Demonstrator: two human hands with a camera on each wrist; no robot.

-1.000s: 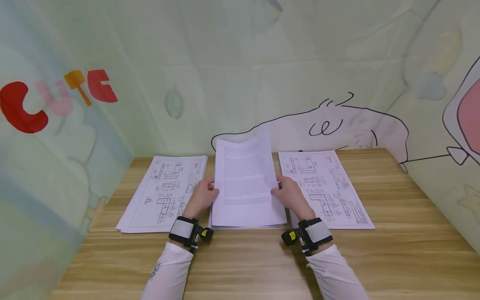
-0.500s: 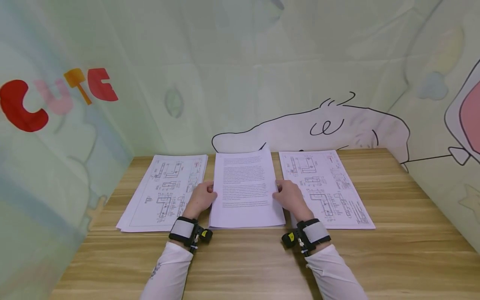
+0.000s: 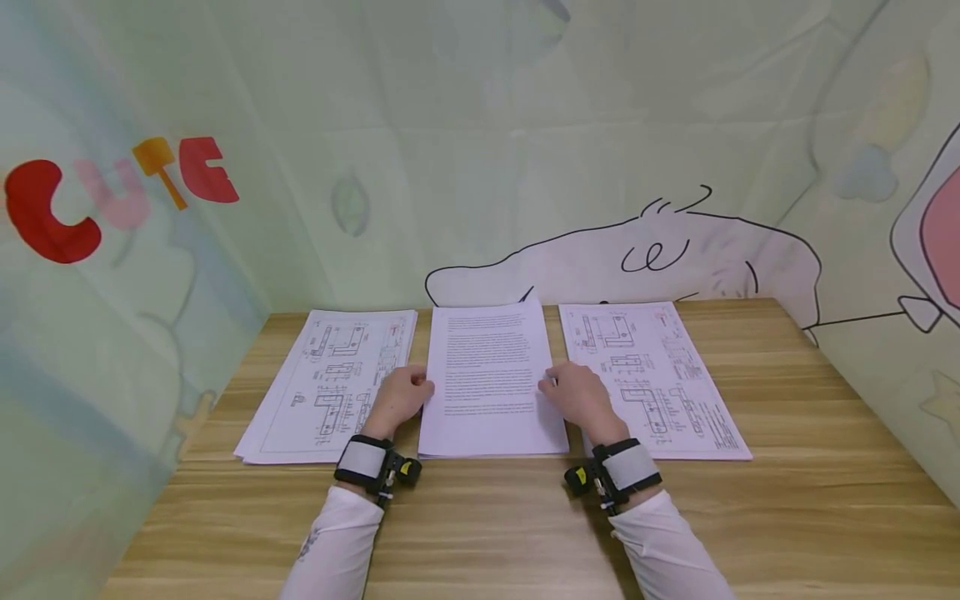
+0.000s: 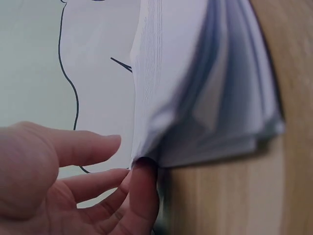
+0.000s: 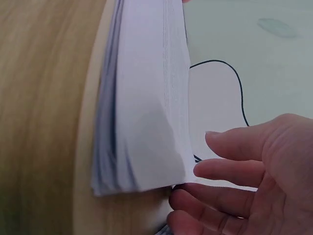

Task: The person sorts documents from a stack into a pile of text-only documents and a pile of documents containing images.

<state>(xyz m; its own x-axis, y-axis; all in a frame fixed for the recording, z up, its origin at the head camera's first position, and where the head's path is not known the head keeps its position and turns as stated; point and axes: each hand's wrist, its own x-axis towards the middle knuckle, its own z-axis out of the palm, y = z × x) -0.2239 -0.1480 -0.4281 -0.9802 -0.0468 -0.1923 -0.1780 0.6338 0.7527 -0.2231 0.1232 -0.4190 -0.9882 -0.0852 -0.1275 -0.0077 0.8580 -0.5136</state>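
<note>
A stack of printed text sheets (image 3: 487,429) lies on the table between the hands. The left hand (image 3: 399,400) is at its left edge. In the left wrist view the thumb (image 4: 93,147) stands away from the paper, while a fingertip touches the underside of the stack's edge (image 4: 210,159). On the opposite side is the right hand (image 3: 581,398). Its thumb (image 5: 234,143) is likewise lifted off in the right wrist view, with fingertips against the edge of the sheets (image 5: 151,147). Neither hand pinches the paper. Some sheets look loosely fanned at the edges.
A stack of technical drawings (image 3: 318,417) lies to the left, and another stack of drawings (image 3: 660,375) to the right. Both sit close to the hands on the wooden table (image 3: 480,533). A printed cloth backdrop (image 3: 450,167) stands behind the table's far edge.
The text sheets, held raised and bent at first, have come down flat onto the middle stack. Both thumbs have since let go of the paper; the hands stay at its sides.
</note>
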